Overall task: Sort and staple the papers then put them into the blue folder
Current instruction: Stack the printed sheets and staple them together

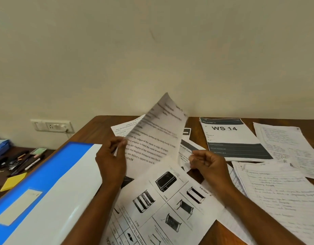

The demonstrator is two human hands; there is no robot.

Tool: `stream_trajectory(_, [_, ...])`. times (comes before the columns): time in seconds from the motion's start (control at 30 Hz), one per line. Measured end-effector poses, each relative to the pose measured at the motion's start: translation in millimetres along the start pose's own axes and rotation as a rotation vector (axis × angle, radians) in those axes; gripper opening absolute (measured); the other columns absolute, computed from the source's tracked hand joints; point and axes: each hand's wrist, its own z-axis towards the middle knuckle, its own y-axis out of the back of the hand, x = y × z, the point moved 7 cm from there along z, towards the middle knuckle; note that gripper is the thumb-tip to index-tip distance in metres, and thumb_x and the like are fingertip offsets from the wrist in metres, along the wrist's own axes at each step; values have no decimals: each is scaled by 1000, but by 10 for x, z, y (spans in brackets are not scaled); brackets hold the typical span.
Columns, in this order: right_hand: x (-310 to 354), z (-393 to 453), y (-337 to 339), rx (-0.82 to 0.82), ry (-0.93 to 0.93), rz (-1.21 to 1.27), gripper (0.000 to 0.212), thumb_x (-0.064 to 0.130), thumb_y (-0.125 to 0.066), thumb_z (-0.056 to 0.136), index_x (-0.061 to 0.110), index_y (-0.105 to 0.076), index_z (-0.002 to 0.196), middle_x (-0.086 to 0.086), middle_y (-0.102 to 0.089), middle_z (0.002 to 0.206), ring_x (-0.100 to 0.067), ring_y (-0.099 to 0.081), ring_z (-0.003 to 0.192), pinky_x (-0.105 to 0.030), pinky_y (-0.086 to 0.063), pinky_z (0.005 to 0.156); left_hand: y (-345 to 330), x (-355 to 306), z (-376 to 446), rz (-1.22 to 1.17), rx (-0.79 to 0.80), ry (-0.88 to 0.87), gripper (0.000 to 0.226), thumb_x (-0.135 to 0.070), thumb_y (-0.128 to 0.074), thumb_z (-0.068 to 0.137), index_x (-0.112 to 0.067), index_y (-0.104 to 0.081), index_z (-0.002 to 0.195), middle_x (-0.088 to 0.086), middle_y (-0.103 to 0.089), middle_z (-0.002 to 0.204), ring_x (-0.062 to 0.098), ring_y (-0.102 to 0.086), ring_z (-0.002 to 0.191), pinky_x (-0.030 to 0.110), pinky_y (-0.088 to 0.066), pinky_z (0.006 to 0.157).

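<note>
My left hand [112,161] pinches the left edge of a printed text sheet [158,131] and holds it lifted, its top corner raised toward the wall. My right hand [208,163] is curled beside that sheet's lower right edge; whether it grips paper I cannot tell. Under both hands lies a sheet with furniture drawings [168,200]. The blue folder [46,177] lies at the left, glare across its cover. A "WS 14" sheet [230,137] and handwritten pages [279,191] lie at the right. No stapler shows.
The brown table [92,128] meets the wall at the back. A lower side surface at the left holds pens [23,163], a yellow sticky pad [14,182] and a green pad [38,151]. A wall socket [52,126] sits at the left.
</note>
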Motion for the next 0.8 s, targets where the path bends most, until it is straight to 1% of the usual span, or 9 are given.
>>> stream_trajectory(0.07, [14, 21, -12, 2, -32, 97, 32, 9, -85, 84, 18, -75, 113, -1, -81, 98, -20, -78, 98, -46, -62, 92, 34, -5, 26, -104, -59, 50, 5, -16, -74, 98, -13, -72, 102, 3, -78, 98, 7, -74, 88, 22, -58, 80])
stream_trajectory(0.13, [50, 12, -39, 10, -36, 143, 37, 10, -86, 82, 16, -74, 117, -3, -81, 99, -21, -78, 98, -44, -63, 92, 25, -15, 20, -213, -83, 119, 5, -15, -72, 98, -12, -69, 101, 2, -78, 92, 1, -72, 79, 17, -57, 71])
stream_trajectory(0.27, [233, -30, -17, -4, -20, 276, 40, 14, -85, 81, 13, -73, 118, -7, -81, 99, -28, -78, 95, -30, -65, 78, -63, -65, -41, -334, -63, 200, 9, -14, -70, 99, -20, -65, 94, -11, -79, 77, -1, -71, 69, 16, -57, 61])
stream_trajectory(0.37, [447, -19, 43, 5, 44, 296, 44, 17, -85, 76, 11, -74, 119, -10, -81, 102, -31, -78, 95, -33, -65, 83, -94, -154, -71, -444, -68, 228, 11, -14, -70, 99, -22, -64, 94, -10, -80, 82, 2, -74, 74, 19, -59, 63])
stream_trajectory(0.47, [606, -51, 34, 43, 80, 303, 49, 20, -85, 71, 8, -74, 117, -10, -80, 105, -30, -78, 97, -38, -64, 88, -94, -250, -57, -570, -88, 239, 11, -14, -70, 98, -23, -65, 96, -3, -81, 93, 11, -76, 85, 27, -63, 72])
stream_trajectory(0.53, [677, -84, 2, 61, 107, 296, 49, 20, -85, 71, 8, -74, 117, -10, -80, 105, -30, -78, 98, -39, -64, 88, -73, -307, -52, -616, -116, 227, 11, -13, -70, 98, -22, -64, 98, -2, -80, 96, 13, -76, 87, 29, -64, 75])
stream_trajectory(0.6, [742, -110, -21, 66, 128, 295, 48, 20, -84, 71, 7, -74, 116, -10, -80, 104, -31, -78, 97, -37, -64, 87, -55, -349, -64, -624, -133, 214, 11, -12, -69, 98, -21, -64, 99, -3, -80, 95, 12, -75, 87, 28, -63, 76])
stream_trajectory(0.73, [912, -122, 37, 67, 157, 295, 45, 20, -83, 75, 5, -74, 117, -13, -80, 106, -36, -77, 98, -44, -63, 90, -105, -387, -112, -603, -67, 209, 13, -8, -67, 100, -21, -63, 96, -2, -81, 92, 10, -76, 83, 25, -62, 70])
stream_trajectory(0.8, [1029, -120, 108, 61, 184, 293, 47, 19, -83, 76, 5, -73, 119, -14, -80, 106, -37, -77, 98, -45, -63, 89, -115, -411, -124, -620, -57, 215, 13, -8, -66, 100, -20, -63, 96, -2, -81, 93, 11, -76, 84, 27, -63, 72])
